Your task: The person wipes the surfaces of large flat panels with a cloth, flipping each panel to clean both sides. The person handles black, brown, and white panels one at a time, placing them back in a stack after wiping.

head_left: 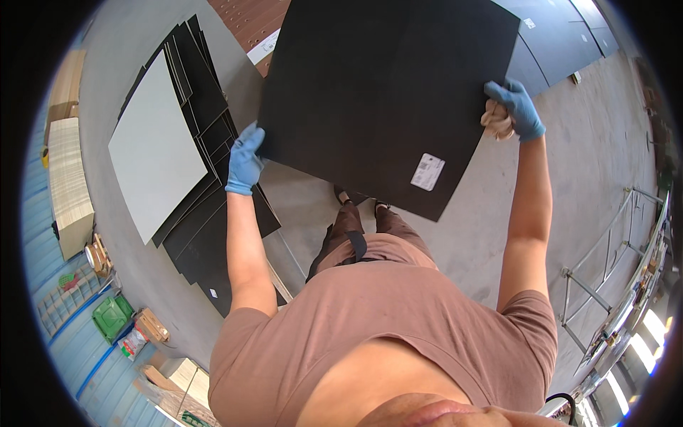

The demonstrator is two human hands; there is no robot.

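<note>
A large flat black panel [384,85] hangs in front of me, raised off the floor and tilted, with a white label [427,172] near its lower right corner. My left hand [246,158], in a blue glove, grips its left edge close to the lower corner. On the right edge, higher up, my right hand [516,110] is closed around the panel; its glove is blue with paler fingers. Part of each hand's fingers is hidden behind the panel. My legs and dark shoes show below the panel's bottom edge.
To the left, several black panels [206,117] lie in an uneven stack, a pale grey sheet [156,149] on top. Dark panels [562,35] lie at the far right. A metal frame rack [605,270] stands right; a green bin [112,317] and wood stack [67,171] line the left wall.
</note>
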